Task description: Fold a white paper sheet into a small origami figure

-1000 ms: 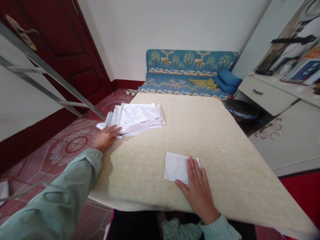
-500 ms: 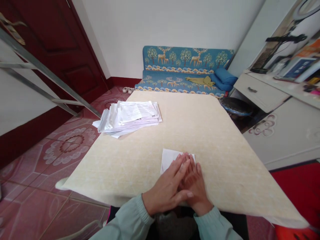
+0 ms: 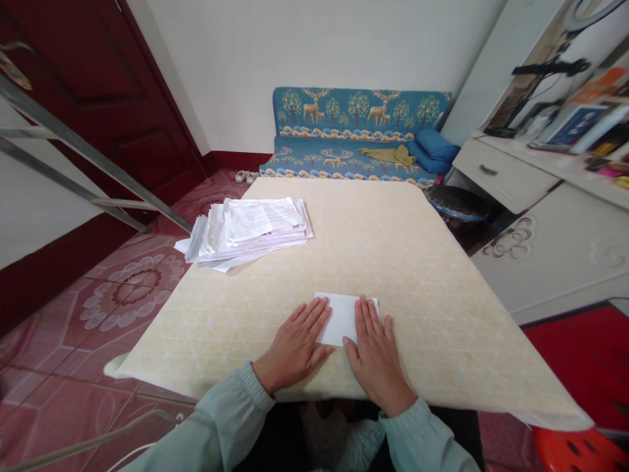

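Observation:
A small white sheet of paper (image 3: 343, 319) lies flat near the front edge of the table, its middle showing between my two hands. My left hand (image 3: 297, 342) rests flat with fingers stretched out, the fingertips over the paper's left edge. On the other side, my right hand (image 3: 376, 347) lies flat across the right edge, fingers extended and thumb out to the left. Neither hand grips anything. Parts of the paper under the fingers are hidden.
A thick, uneven stack of papers (image 3: 250, 229) sits at the table's left side. The table (image 3: 393, 242) has a cream patterned cover. Beyond it stands a blue sofa (image 3: 319, 157); a white cabinet (image 3: 555, 242) is at the right and a metal ladder-like frame (image 3: 98, 157) at the left.
My left hand has moved left off my right hand, so the hands are now apart with the paper's middle uncovered. My right hand stays on the paper's right side.

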A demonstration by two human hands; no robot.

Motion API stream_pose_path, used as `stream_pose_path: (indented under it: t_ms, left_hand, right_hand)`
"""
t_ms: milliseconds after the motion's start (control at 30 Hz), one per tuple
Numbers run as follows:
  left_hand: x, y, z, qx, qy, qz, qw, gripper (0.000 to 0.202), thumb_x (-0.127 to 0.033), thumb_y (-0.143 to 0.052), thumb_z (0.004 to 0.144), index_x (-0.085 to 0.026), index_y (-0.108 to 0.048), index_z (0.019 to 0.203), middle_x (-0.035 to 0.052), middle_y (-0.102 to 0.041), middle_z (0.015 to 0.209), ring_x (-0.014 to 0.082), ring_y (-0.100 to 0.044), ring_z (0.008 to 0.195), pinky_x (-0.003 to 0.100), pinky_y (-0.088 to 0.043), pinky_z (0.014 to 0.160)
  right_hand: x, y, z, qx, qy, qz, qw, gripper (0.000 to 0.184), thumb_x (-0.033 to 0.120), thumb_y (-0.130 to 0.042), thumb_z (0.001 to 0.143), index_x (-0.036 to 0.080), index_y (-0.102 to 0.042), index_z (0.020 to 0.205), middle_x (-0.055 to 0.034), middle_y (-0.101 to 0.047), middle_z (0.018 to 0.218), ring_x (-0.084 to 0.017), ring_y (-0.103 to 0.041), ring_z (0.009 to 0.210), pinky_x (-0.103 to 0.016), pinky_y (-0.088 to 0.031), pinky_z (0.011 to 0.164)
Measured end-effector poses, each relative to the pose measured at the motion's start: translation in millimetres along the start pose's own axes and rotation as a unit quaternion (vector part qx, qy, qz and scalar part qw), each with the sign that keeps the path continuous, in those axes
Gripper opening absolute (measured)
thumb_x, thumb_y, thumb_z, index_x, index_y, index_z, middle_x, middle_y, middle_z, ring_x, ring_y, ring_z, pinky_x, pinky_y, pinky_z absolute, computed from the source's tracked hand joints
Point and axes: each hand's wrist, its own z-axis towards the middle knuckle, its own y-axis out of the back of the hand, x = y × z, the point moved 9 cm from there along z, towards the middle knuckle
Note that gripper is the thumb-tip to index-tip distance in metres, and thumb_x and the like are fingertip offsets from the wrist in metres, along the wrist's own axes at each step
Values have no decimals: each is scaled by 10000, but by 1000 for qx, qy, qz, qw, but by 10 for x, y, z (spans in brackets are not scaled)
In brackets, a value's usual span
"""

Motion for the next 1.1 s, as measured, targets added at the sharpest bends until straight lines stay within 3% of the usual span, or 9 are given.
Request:
stream_pose_path:
  t_ms: [133, 233, 333, 567, 767, 867, 967, 1033, 1100]
  left_hand:
    - [-11, -41, -10, -8, 0, 9, 1000, 637, -405, -406, 928, -170, -197, 1481, 113, -207, 1545, 246, -176, 1430, 448, -225, 1152]
    - [-9, -55, -16, -35, 5, 7, 999, 648, -351, -428, 920, -163, -175, 1486, 110, -175, 1553, 252, -157, 1434, 453, -222, 1157]
    - [21, -59, -22, -45, 20, 1, 999, 650, -333, -438, 915, -169, -177, 1487, 99, -133, 1562, 257, -135, 1438, 449, -222, 1159]
    - [1, -70, 1, 10, 10, 7, 1000, 642, -307, -402, 908, -156, -172, 1488, 94, -190, 1552, 235, -175, 1432, 444, -188, 1163]
    - [-2, -44, 13, 25, 14, 20, 999, 653, -452, -376, 930, -144, -202, 1479, 103, -172, 1555, 234, -157, 1436, 444, -189, 1160]
    - [-7, -47, 11, 23, 14, 20, 999, 651, -456, -367, 932, -142, -201, 1478, 106, -171, 1555, 231, -154, 1437, 444, -181, 1163]
    - [-4, -66, 1, 19, 15, 19, 1000, 650, -435, -383, 924, -145, -206, 1478, 103, -168, 1556, 234, -151, 1437, 445, -176, 1165]
    - [3, -84, -9, 13, 13, 18, 1000, 659, -388, -410, 908, -144, -196, 1481, 96, -173, 1556, 234, -149, 1438, 442, -173, 1167]
    - [11, -87, -16, 1, 10, 16, 1000, 673, -340, -426, 890, -140, -182, 1484, 95, -183, 1554, 230, -154, 1437, 433, -178, 1167]
  right_hand:
    - [390, 178, 76, -30, 28, 54, 998, 753, 444, -370, 928, 73, -38, 1493, -170, -113, 1552, -294, -33, 1439, -592, -99, 1121]
    - [864, 112, 175, 6, 106, 130, 986, 768, 462, -367, 922, 62, -43, 1491, -157, -80, 1558, -259, -33, 1442, -525, -134, 1145]
    - [955, -49, 278, 18, 77, 155, 985, 759, 460, -348, 927, 25, -67, 1483, -172, -76, 1555, -252, -30, 1442, -499, -155, 1147]
    - [381, -218, 215, 28, 15, 83, 996, 877, 632, -358, 872, 28, -155, 1475, -184, -100, 1547, -274, -55, 1440, -513, -139, 1138]
    - [-396, -75, 60, 43, -31, 6, 999, 806, 619, -349, 880, 72, -242, 1463, -165, -184, 1538, -275, -142, 1429, -535, -148, 1120]
    - [-556, 46, 60, 30, -80, -5, 996, 802, 617, -332, 883, 32, -300, 1432, -216, -230, 1513, -323, -163, 1417, -586, -125, 1103]
    - [-214, 177, 121, -26, -66, 17, 997, 892, 657, -354, 855, -15, -260, 1433, -248, -149, 1525, -344, -83, 1427, -584, -98, 1111]
    - [266, 114, 174, -12, 20, 65, 998, 861, 626, -344, 874, 14, -195, 1461, -210, -126, 1541, -303, -72, 1435, -542, -113, 1130]
    - [585, -20, 211, 20, 46, 103, 993, 825, 605, -325, 890, 28, -196, 1466, -189, -147, 1542, -275, -93, 1436, -497, -160, 1136]
